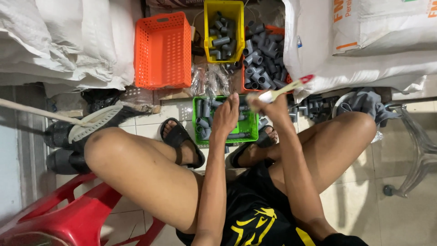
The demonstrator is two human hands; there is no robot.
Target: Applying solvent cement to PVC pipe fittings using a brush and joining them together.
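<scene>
Seated person, left hand (226,117) closed on a grey fitting over the green basket (251,133), right hand (269,104) gripping a brush (286,89) (1 yellow basket (207,27) part-filled; many fittings left).

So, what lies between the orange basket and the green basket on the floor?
In the head view, crumpled clear plastic bags lie between the orange basket and the green basket, above the left hand.
</scene>
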